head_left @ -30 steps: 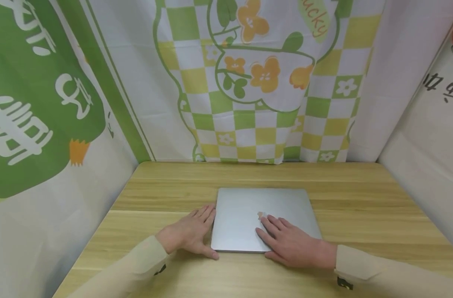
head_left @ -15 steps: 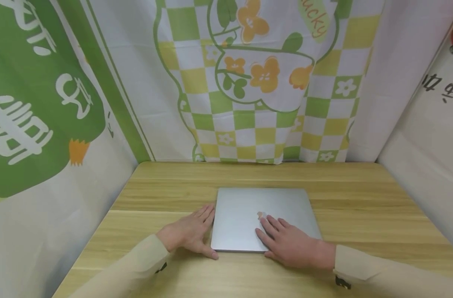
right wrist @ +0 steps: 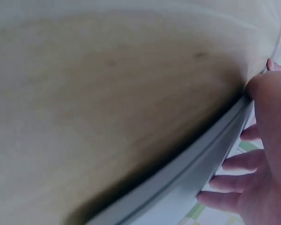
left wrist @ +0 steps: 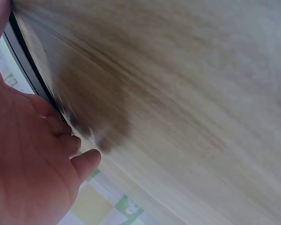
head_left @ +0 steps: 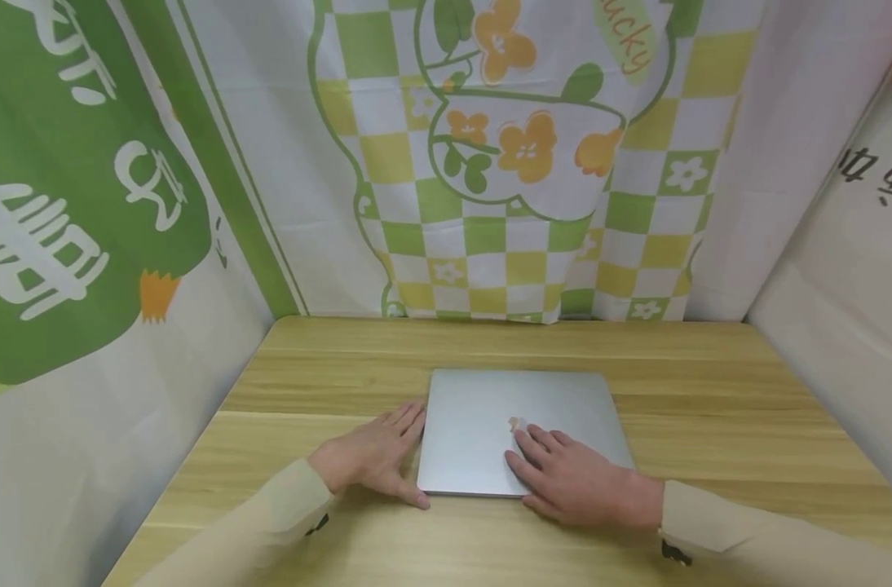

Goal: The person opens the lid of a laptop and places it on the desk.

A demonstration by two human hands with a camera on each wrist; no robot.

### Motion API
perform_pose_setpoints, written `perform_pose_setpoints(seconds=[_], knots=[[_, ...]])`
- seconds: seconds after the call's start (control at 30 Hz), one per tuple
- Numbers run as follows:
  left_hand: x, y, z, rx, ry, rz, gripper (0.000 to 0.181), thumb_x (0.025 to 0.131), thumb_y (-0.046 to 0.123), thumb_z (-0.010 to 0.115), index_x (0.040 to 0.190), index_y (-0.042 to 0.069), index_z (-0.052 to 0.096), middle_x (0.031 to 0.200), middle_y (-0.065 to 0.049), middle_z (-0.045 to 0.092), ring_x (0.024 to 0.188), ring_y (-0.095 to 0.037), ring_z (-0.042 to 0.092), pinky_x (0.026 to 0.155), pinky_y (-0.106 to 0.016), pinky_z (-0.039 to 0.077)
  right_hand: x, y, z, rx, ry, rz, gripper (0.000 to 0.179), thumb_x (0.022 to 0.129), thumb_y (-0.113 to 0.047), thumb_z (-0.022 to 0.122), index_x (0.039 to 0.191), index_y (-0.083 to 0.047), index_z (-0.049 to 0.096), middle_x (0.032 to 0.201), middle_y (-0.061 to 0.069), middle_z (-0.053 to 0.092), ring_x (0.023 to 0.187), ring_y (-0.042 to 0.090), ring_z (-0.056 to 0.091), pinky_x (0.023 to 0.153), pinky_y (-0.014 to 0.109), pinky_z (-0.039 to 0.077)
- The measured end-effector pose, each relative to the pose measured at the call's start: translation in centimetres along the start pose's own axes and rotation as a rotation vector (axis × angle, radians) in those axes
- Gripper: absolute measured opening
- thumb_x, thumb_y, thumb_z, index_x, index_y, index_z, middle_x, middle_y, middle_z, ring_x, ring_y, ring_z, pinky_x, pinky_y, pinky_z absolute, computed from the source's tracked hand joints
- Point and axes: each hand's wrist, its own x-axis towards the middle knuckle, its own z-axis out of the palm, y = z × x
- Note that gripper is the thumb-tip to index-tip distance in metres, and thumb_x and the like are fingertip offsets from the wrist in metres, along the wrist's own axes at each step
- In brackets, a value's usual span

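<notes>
A closed silver laptop (head_left: 475, 424) lies flat on the wooden table, with a small logo near the middle of its lid. My left hand (head_left: 376, 458) rests along its left edge, fingertips against the side and thumb by the front left corner. In the left wrist view the fingers of the left hand (left wrist: 33, 145) touch the dark edge of the laptop. My right hand (head_left: 581, 485) lies on the lid's front right part, fingers extended toward the logo. From the right wrist, the right hand (right wrist: 267, 178) appears over the laptop's edge (right wrist: 178, 173), thumb near the front.
The wooden table (head_left: 328, 359) extends around the laptop on all sides. Behind it hangs a green and yellow checked curtain (head_left: 483, 236). Printed cloth (head_left: 50, 204) covers the left side, and another pale cloth (head_left: 857, 261) stands at the right.
The head view has shifted very slightly. Both hands and the laptop stay in the same places.
</notes>
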Motion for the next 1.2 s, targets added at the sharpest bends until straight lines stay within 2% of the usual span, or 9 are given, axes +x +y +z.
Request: perform_pose_setpoints(seconds=[0.13,0.27,0.5,0.6,0.87,1.07,1.2], knots=[[0.0,-0.2,0.2,0.0,0.004,0.002,0.131,0.07,0.09,0.05,0.155,-0.002,0.012,0.164,-0.022,0.005,0.152,-0.036,0.011,0.123,-0.047,0.02,0.1,0.2,-0.1,-0.048,0.008,-0.035,0.057,0.103,-0.05,0.039,0.144,-0.011,0.044,0.143,0.019,0.051,0.126,0.035,0.055,0.096,0.045,0.054],[-0.1,-0.3,0.1,-0.018,-0.007,-0.008,0.134,0.067,0.091,0.052,0.156,-0.001,0.01,0.164,-0.02,0.004,0.153,-0.034,0.01,0.123,-0.048,0.02,0.2,0.0,0.0,-0.113,-0.005,-0.068,0.058,0.105,-0.049,0.032,0.145,-0.009,0.043,0.144,0.021,0.05,0.127,0.036,0.055,0.095,0.045,0.055],[0.0,-0.4,-0.1,-0.032,-0.018,-0.008,0.135,0.067,0.09,0.054,0.156,-0.001,0.009,0.164,-0.021,0.003,0.153,-0.034,0.009,0.124,-0.048,0.019,0.1,-0.1,0.3,-0.144,0.005,-0.079,0.057,0.106,-0.047,0.029,0.146,-0.01,0.043,0.145,0.02,0.049,0.129,0.036,0.054,0.094,0.046,0.055],[0.1,-0.4,-0.2,-0.034,-0.017,-0.004,0.135,0.067,0.09,0.054,0.156,-0.001,0.009,0.165,-0.02,0.003,0.153,-0.034,0.009,0.124,-0.048,0.019,0.0,0.2,0.4,-0.154,0.053,-0.098,0.054,0.105,-0.047,0.032,0.142,-0.011,0.047,0.14,0.017,0.055,0.124,0.033,0.059,0.09,0.043,0.057],[0.2,-0.4,-0.2,-0.042,-0.02,-0.008,0.135,0.066,0.09,0.055,0.156,0.001,0.009,0.165,-0.018,0.001,0.153,-0.031,0.008,0.124,-0.047,0.019,0.3,0.7,0.4,-0.233,0.242,-0.192,0.045,0.103,-0.044,0.042,0.126,-0.01,0.06,0.122,0.011,0.067,0.106,0.026,0.069,0.075,0.031,0.061],[0.3,-0.3,-0.3,-0.056,-0.032,-0.011,0.136,0.065,0.089,0.058,0.156,0.001,0.007,0.165,-0.018,0.0,0.154,-0.032,0.006,0.124,-0.047,0.017,0.4,0.9,0.5,-0.236,0.285,-0.215,0.042,0.101,-0.044,0.045,0.12,-0.011,0.063,0.116,0.009,0.07,0.1,0.024,0.071,0.07,0.029,0.061],[0.2,-0.3,-0.3,-0.07,-0.028,-0.013,0.138,0.063,0.09,0.058,0.157,0.001,0.007,0.165,-0.018,0.0,0.154,-0.032,0.006,0.124,-0.047,0.016,0.7,1.0,0.4,-0.215,0.319,-0.231,0.037,0.103,-0.037,0.04,0.117,-0.013,0.064,0.11,0.007,0.071,0.095,0.022,0.072,0.064,0.028,0.061]])
